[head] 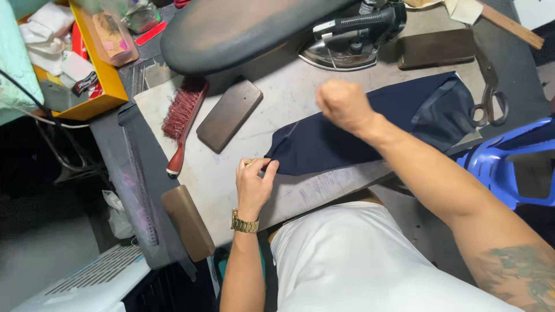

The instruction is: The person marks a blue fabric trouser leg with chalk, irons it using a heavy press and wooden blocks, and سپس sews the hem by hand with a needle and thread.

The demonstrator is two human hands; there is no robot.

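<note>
Here, the left hand (254,184) pinches the near pointed end of a navy cloth piece (370,130), thumb and fingertips closed on its edge. The cloth lies flat across the pale work surface (231,173), running away toward the scissors (490,95). The right hand (344,104) is raised above the cloth's middle, curled into a loose fist; whether it grips anything cannot be told. A red brush (180,118) lies to the left, with a flat iron (352,34) beyond.

Navy cloth piece (370,130): dark blue, long, tapering toward its near-left corner, darker lining showing at far-right end; lying flat across the pale work surface, reaching the surface's right edge
</note>
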